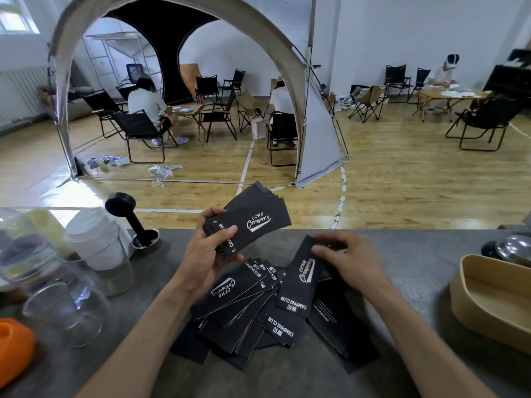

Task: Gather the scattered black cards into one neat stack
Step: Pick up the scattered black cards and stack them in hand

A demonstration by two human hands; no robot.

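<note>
The left hand (pixel 211 248) holds a partly fanned bundle of black rectangular paper cards (pixel 250 218) with white "Camping Club" print, lifted above the grey stone-look bench (pixel 402 254), thumb across the top card and fingers curled beneath. The right hand (pixel 349 261) reaches down to the loose heap of the same black cards (pixel 255 308) spread on the bench in front of the person, its fingertips pinching the upper end of one printed card (pixel 301 278) that is tilted up off the heap.

The step in hand looks like picking singles off the heap and feeding them to the held bundle; much of the heap is not yet gathered. The next move calls for carrying the pinched card across, laying it flush on the bundle, and later squaring the fanned edges, since the held cards sit askew.
</note>
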